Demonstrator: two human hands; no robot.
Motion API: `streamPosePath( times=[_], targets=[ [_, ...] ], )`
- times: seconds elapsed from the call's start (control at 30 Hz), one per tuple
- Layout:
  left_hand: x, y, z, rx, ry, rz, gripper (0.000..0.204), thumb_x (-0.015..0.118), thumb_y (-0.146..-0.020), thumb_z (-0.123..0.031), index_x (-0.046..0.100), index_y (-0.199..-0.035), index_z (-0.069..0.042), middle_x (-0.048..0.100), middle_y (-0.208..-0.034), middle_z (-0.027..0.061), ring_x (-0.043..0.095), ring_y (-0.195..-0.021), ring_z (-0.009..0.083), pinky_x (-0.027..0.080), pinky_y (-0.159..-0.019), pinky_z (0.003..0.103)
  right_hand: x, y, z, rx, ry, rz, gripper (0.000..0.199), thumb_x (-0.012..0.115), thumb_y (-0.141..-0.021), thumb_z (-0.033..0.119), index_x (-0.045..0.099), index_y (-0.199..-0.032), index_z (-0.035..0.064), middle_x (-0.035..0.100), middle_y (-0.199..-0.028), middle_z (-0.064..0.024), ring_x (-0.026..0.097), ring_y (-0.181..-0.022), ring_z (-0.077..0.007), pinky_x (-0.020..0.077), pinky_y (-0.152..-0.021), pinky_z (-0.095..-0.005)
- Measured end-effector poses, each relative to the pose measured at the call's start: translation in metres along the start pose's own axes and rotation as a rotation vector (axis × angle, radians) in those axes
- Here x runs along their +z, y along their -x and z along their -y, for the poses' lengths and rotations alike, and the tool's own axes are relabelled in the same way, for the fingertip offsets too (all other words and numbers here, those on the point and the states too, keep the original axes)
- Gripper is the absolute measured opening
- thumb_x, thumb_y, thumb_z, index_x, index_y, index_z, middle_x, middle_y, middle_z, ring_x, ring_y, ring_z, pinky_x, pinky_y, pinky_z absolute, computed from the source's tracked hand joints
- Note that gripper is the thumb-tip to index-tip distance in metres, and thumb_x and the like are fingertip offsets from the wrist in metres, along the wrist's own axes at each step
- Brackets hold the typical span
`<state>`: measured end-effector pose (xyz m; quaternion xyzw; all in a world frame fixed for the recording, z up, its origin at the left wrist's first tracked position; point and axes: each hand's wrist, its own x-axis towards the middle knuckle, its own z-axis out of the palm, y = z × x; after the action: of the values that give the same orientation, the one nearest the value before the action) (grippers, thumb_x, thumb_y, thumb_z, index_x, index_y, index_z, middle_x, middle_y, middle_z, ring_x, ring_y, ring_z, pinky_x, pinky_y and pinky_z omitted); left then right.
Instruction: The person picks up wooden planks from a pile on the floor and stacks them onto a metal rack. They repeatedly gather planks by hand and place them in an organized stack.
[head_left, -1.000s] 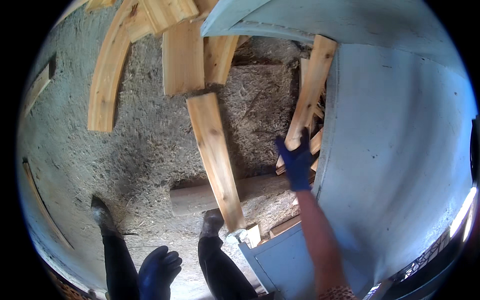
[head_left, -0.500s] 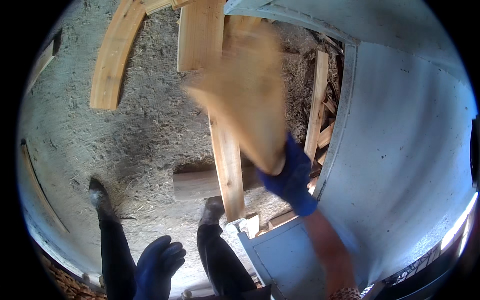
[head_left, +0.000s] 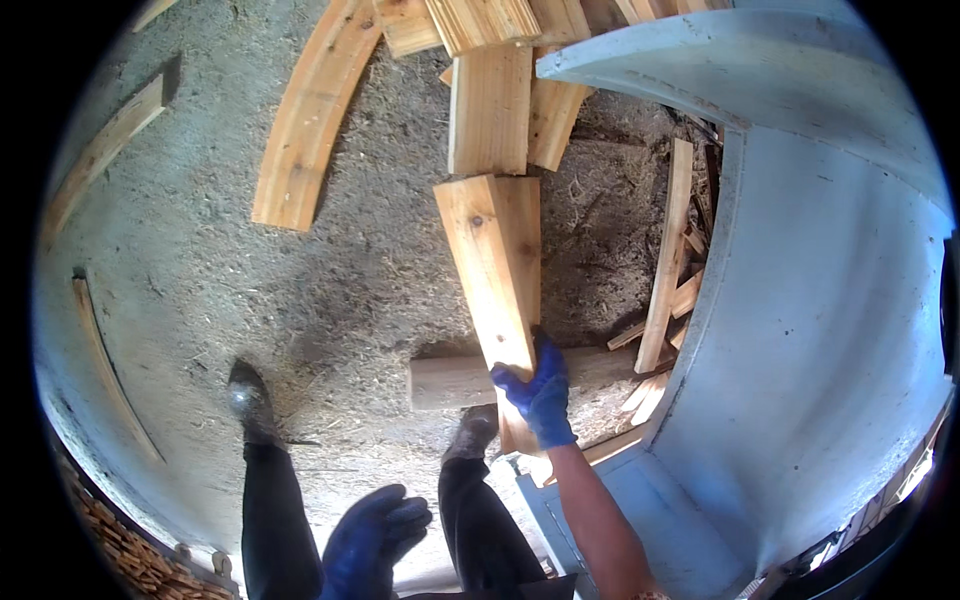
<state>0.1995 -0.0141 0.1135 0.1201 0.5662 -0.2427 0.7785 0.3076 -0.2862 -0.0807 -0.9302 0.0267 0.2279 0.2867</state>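
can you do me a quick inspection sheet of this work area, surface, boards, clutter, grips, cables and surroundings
Surface: rough ground, strewn with fine loose bits.
Job's things: held board, knotted, overlapping a second board; whether they touch is unclear. A thick timber lies crosswise behind the held board's near part.
Clutter: more boards at the top of the view; narrow wood pieces beside the metal panel.
Grips: right grip, blue-gloved, closed on the held board toward its near end; left grip, blue-gloved, nothing seen in it, fingers loosely bent.
Cables: nothing seen.
Surroundings: pale blue metal panel on the right; boots on the ground.
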Motion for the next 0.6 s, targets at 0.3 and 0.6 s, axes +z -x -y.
streamPosePath(
  times=[0.3, 0.6],
  targets=[
    [-0.007, 0.016, -0.008, 0.032, -0.068, 0.077, 0.055, 0.046, -0.098, -0.036, 0.038, -0.137, 0.002, 0.054, -0.127, 0.0203, 0.055, -0.116, 0.0291, 0.042, -0.102, 0.039, 0.003, -0.001, -0.061, 0.258, -0.334, 0.096, 0.082, 0.085, -0.066, 0.023, 0.041, -0.131, -0.0023, 0.048, -0.125, -0.0173, 0.050, -0.111, -0.0254, 0.0457, -0.092, -0.0390],
    [-0.038, 0.022, 0.000, 0.119, -0.055, 0.114, 0.058, 0.054, -0.093, -0.037, 0.039, -0.138, -0.004, 0.054, -0.128, 0.0179, 0.053, -0.119, 0.0300, 0.040, -0.102, 0.041, -0.023, 0.031, 0.066, 0.254, -0.332, 0.301, 0.043, 0.081, -0.072, 0.024, 0.060, -0.103, 0.0027, 0.064, -0.091, -0.0066, 0.058, -0.079, -0.0130, 0.0485, -0.070, -0.0318]
  ],
)
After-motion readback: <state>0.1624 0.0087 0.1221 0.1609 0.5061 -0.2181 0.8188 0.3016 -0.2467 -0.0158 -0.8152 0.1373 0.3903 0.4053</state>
